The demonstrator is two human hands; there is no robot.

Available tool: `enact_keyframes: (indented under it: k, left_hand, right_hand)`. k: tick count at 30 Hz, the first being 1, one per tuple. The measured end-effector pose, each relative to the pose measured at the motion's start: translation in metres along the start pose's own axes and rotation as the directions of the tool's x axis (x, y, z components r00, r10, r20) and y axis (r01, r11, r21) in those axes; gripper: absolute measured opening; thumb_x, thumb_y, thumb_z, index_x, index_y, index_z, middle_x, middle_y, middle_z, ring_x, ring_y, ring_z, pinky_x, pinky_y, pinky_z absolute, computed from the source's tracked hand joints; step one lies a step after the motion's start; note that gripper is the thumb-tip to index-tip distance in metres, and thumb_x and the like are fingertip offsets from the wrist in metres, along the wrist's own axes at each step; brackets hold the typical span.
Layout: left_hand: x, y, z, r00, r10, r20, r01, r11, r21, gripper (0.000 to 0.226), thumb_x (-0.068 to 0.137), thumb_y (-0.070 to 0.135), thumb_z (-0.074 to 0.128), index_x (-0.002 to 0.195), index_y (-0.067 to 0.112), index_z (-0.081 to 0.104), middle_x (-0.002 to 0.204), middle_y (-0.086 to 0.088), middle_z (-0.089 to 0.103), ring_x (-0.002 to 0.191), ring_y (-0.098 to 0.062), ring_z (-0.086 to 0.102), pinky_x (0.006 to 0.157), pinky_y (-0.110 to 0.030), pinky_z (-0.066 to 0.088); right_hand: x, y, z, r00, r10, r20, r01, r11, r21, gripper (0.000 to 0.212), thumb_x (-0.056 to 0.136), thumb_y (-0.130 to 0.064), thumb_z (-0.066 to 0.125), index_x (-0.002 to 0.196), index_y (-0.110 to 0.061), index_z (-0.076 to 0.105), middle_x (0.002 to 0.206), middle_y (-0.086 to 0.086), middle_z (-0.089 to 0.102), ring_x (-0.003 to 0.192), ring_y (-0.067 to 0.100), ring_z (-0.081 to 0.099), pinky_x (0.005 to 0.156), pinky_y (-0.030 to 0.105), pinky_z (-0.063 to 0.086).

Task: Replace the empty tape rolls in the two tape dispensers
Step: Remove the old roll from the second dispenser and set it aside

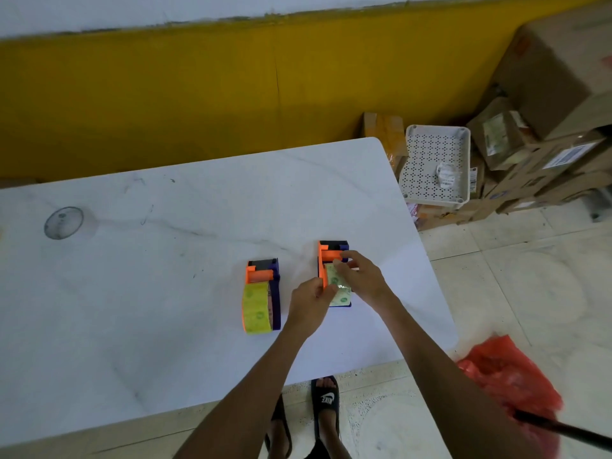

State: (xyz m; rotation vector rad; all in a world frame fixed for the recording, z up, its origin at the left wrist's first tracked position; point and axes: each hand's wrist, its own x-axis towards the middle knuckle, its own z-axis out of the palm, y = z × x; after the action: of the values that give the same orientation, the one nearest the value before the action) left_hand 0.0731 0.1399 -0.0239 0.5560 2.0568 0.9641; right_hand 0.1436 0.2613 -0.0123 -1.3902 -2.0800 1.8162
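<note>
- Because both forearms reach in from the near edge of the desk [132, 293] and meet over the same object, the coming move turns on the right-hand dispenser [332, 256], which lies straight ahead of the hands and right under them.
- The left hand [311, 301] grips the near-left side of that dispenser, fingers curled round its orange side wall; it looks like the steadying hand.
- The right hand [359, 276] comes from the right and lies across the top, its fingertips pinching or pressing the loose tape end [332, 276] near the orange roller; how tightly it pinches I cannot tell.
- The tape roll [341, 294] sits between the two hands, half hidden, at the near end of the frame.
- The dispenser's long axis runs near to far, roll end towards the person, roller and dark cutter end away, so the tape likely has to be drawn away from the body.
- Both hands are equally near; the right one is better placed for the far end.
- The left-hand dispenser [263, 293] stands just beside to the left, parallel, untouched, a full yellow roll [255, 308] already seated.
- Farther off beyond the desk corner rest a white perforated tray [435, 167] and stacked cardboard boxes [546, 94].
</note>
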Motion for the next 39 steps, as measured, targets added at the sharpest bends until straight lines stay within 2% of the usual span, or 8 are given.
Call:
enact_keyframes:
  k: [6, 12, 16, 19, 23, 28, 35, 39]
  left_hand:
    - [0.007, -0.002, 0.001, 0.998, 0.009, -0.063, -0.003, 0.996, 0.092, 0.05, 0.1, 0.037, 0.044, 0.055, 0.017, 0.036, 0.052, 0.002, 0.039, 0.051, -0.011, 0.037, 0.05, -0.026, 0.026]
    - [0.013, 0.004, 0.002, 0.992, -0.059, -0.115, 0.068, 0.994, 0.08, 0.058, 0.101, 0.042, 0.038, 0.049, 0.017, 0.039, 0.053, -0.002, 0.046, 0.056, -0.019, 0.046, 0.055, -0.032, 0.034]
    - [0.015, 0.011, 0.001, 0.976, -0.173, -0.135, 0.176, 0.984, 0.006, 0.06, 0.101, 0.044, 0.032, 0.055, 0.011, 0.05, 0.054, 0.001, 0.041, 0.058, -0.021, 0.044, 0.049, -0.028, 0.028]
    - [0.011, 0.01, -0.001, 0.983, -0.176, -0.048, 0.172, 0.981, -0.085, 0.048, 0.098, 0.043, 0.039, 0.058, 0.015, 0.042, 0.059, 0.0, 0.042, 0.057, -0.017, 0.039, 0.055, -0.029, 0.031]
    - [0.008, 0.001, -0.002, 0.993, -0.105, 0.062, 0.107, 0.994, -0.02, 0.023, 0.086, 0.039, 0.059, 0.077, 0.018, 0.056, 0.067, 0.004, 0.053, 0.061, -0.014, 0.047, 0.057, -0.026, 0.036]
    - [0.011, 0.003, -0.004, 0.996, -0.007, 0.086, -0.006, 0.989, 0.145, 0.022, 0.089, 0.039, 0.064, 0.087, 0.019, 0.054, 0.071, 0.008, 0.054, 0.064, -0.01, 0.05, 0.056, -0.023, 0.036]
    - [0.01, 0.006, -0.007, 0.982, -0.155, 0.103, 0.169, 0.975, -0.145, 0.027, 0.085, 0.029, 0.066, 0.097, 0.006, 0.067, 0.084, -0.008, 0.066, 0.074, -0.018, 0.058, 0.067, -0.028, 0.043]
    - [0.01, 0.019, -0.013, 0.968, -0.24, 0.078, 0.252, 0.936, -0.247, 0.035, 0.074, 0.028, 0.057, 0.089, -0.003, 0.063, 0.08, -0.009, 0.052, 0.075, -0.02, 0.047, 0.069, -0.034, 0.036]
  right_hand:
    - [-0.001, -0.004, 0.002, 0.996, 0.007, 0.085, -0.001, 0.997, -0.076, 0.011, 0.09, -0.024, 0.056, 0.096, -0.033, 0.059, 0.091, -0.006, 0.058, 0.096, 0.023, 0.061, 0.085, 0.035, 0.053]
    - [0.001, 0.009, 0.002, 0.99, 0.048, 0.134, -0.057, 0.997, 0.058, 0.024, 0.078, -0.047, 0.063, 0.101, -0.044, 0.063, 0.105, -0.003, 0.068, 0.103, 0.02, 0.066, 0.095, 0.045, 0.053]
    - [0.003, 0.018, 0.001, 0.989, 0.056, 0.138, -0.077, 0.986, 0.151, 0.03, 0.083, -0.037, 0.066, 0.112, -0.032, 0.065, 0.112, 0.002, 0.069, 0.106, 0.022, 0.066, 0.094, 0.047, 0.054]
    - [0.008, 0.018, 0.005, 0.992, 0.11, 0.055, -0.115, 0.989, 0.089, 0.029, 0.081, -0.046, 0.064, 0.102, -0.028, 0.068, 0.1, 0.008, 0.069, 0.097, 0.026, 0.068, 0.087, 0.047, 0.057]
    - [0.018, 0.013, 0.011, 0.985, 0.155, -0.08, -0.156, 0.988, -0.001, 0.056, 0.075, -0.055, 0.059, 0.083, 0.001, 0.061, 0.071, 0.008, 0.058, 0.069, 0.021, 0.057, 0.079, 0.047, 0.056]
    - [0.026, -0.001, 0.013, 0.979, 0.142, -0.146, -0.161, 0.979, -0.127, 0.041, 0.087, -0.034, 0.051, 0.088, 0.004, 0.065, 0.072, 0.006, 0.059, 0.07, 0.02, 0.054, 0.07, 0.035, 0.049]
    - [0.016, 0.007, 0.008, 0.975, 0.203, -0.096, -0.204, 0.979, -0.003, 0.045, 0.083, -0.055, 0.058, 0.092, -0.012, 0.065, 0.089, 0.003, 0.066, 0.093, 0.026, 0.066, 0.087, 0.048, 0.056]
    - [0.007, 0.009, 0.005, 0.977, 0.198, -0.079, -0.196, 0.98, 0.028, 0.047, 0.083, -0.054, 0.058, 0.08, -0.007, 0.059, 0.075, 0.004, 0.061, 0.082, 0.027, 0.066, 0.086, 0.051, 0.056]
